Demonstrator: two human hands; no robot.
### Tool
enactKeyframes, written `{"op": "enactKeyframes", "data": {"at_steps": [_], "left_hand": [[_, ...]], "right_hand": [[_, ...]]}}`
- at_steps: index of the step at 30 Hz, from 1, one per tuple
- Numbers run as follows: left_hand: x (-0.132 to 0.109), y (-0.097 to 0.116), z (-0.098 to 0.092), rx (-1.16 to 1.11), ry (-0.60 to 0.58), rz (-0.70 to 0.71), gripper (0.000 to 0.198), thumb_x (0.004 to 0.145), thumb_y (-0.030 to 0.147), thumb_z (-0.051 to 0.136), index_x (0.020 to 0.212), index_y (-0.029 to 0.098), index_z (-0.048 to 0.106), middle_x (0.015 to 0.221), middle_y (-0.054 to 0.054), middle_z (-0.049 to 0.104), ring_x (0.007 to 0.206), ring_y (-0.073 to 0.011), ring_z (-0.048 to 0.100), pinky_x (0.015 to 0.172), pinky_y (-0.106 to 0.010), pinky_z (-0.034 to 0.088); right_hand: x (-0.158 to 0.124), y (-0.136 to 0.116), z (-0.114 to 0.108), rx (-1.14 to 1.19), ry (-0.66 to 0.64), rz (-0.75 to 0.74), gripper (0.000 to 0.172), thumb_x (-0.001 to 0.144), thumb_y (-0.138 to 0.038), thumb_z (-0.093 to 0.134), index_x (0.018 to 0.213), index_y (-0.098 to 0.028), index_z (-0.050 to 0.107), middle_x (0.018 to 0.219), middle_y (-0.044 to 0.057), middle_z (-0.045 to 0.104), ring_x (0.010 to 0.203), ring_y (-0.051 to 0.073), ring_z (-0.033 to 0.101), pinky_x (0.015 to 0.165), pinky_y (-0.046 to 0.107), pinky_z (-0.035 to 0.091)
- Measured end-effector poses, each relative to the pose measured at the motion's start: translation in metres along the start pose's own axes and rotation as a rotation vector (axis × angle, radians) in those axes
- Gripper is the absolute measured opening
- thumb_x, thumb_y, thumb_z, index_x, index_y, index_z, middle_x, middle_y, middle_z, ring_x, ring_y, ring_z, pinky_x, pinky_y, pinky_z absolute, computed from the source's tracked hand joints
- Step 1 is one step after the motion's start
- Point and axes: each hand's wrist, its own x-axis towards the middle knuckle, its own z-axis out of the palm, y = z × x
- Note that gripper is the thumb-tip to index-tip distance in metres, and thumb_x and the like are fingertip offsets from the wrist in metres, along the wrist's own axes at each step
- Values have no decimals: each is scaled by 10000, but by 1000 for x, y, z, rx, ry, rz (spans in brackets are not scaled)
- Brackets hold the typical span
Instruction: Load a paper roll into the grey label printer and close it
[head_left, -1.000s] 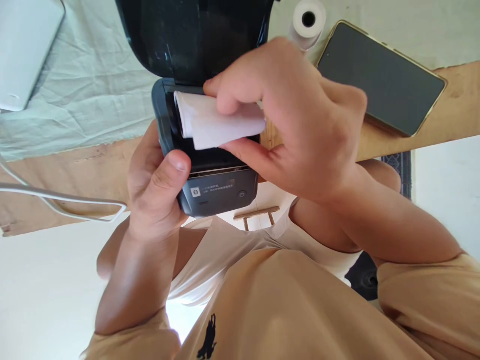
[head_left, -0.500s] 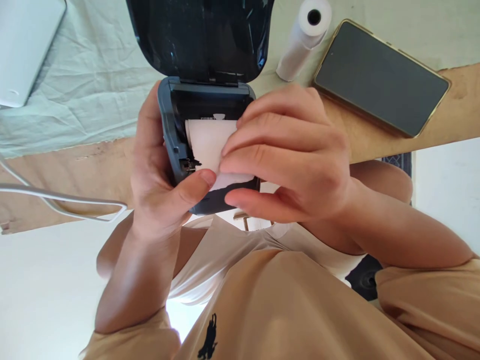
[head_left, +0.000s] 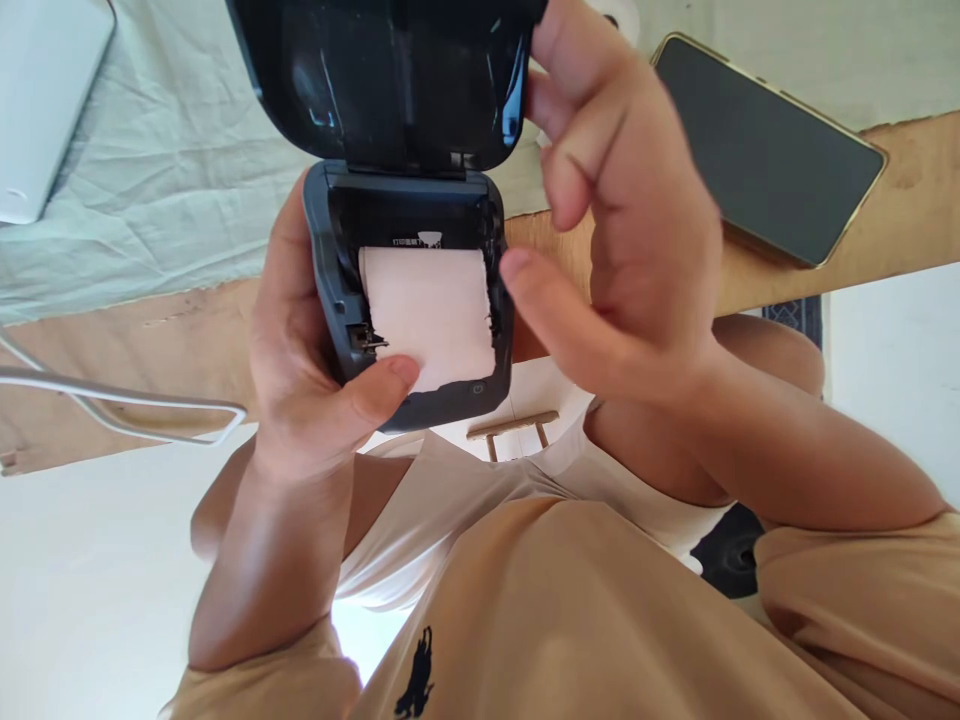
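My left hand (head_left: 300, 380) grips a small dark grey printer (head_left: 330, 260) from the left side, and its thumb presses down the loose end of the white paper roll (head_left: 427, 305) lying in the open bay. The printer's glossy black lid (head_left: 390, 80) stands up and open. My right hand (head_left: 637, 230) is raised to the right of the printer and holds nothing. Its fingers are loosely bent beside the lid's right edge and its thumb points toward the printer body.
A dark phone (head_left: 765, 150) lies face up on the wooden table (head_left: 862, 260) at the right. A spare paper roll (head_left: 626, 15) peeks out behind my right hand. A pale cloth (head_left: 172, 180), a white device (head_left: 37, 100) and a white cable (head_left: 112, 400) are at the left.
My right hand set the paper roll into the bay, let go and rose toward the lid. My left thumb moved onto the paper's loose end.
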Motion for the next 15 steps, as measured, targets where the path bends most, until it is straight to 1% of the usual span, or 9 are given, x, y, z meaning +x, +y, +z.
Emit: {"op": "enactKeyframes", "data": {"at_steps": [2,3,5,6,9,11,12,13,15], "left_hand": [[-2,-1,-4,25,-2,29,696,630,372,925,1281,199,750,1133,-85,765,1139,-333,755,1040,-538,653],[-3,-3,-6,37,-5,50,685,647,381,912,1289,203,752,1126,-73,765,1085,-291,750,1009,-484,654],[-5,-6,-10,50,-14,80,655,682,404,877,1295,209,752,1124,-61,767,987,-231,732,921,-416,654],[-5,-7,-10,52,-15,82,653,689,409,867,1299,207,748,1129,-63,768,963,-221,726,886,-404,656],[-4,-6,-5,30,-11,54,716,680,407,868,1350,205,718,1143,-69,757,984,-242,739,929,-472,675],[-3,-1,3,-23,-2,39,702,696,498,858,1332,231,726,1024,-49,726,1086,-294,745,1057,-573,642],[-4,2,7,-38,22,15,627,722,540,836,1264,237,751,931,-43,691,1142,-323,738,1108,-612,611],[-4,5,10,-49,50,-9,552,737,574,822,1174,241,770,840,-38,641,1187,-348,727,1137,-635,590],[-6,10,14,-40,120,-106,426,745,543,844,1038,244,768,759,-34,580,1193,-359,720,1120,-619,601]], "right_hand": [[0,-5,-4,39,88,85,141,925,-186,406,852,-254,306,1150,38,622,1280,161,654,1149,410,546],[-1,-9,-7,17,91,158,111,937,-180,385,869,-253,338,1104,24,607,1235,150,665,1123,409,560],[0,-14,-14,-62,3,281,62,978,-277,392,944,-261,443,1083,23,597,1249,184,673,1047,429,600],[1,-15,-17,-109,-85,334,125,995,-367,426,1001,-269,503,1104,32,605,1275,220,673,1007,445,618],[6,-11,-18,-156,-308,420,400,968,-619,555,1195,-293,605,1171,59,629,1330,306,655,925,461,651],[10,-5,-15,-122,-359,418,539,947,-709,575,1301,-304,601,1196,67,633,1333,314,650,923,454,660],[10,-2,-12,-102,-370,409,593,941,-741,573,1343,-306,589,1208,70,633,1333,313,647,930,451,662],[11,0,-10,-84,-378,397,642,933,-768,571,1379,-307,573,1220,74,633,1335,311,644,939,447,663],[10,3,-5,-49,-394,372,721,918,-805,574,1434,-303,534,1248,80,632,1343,310,635,964,442,659]]}}
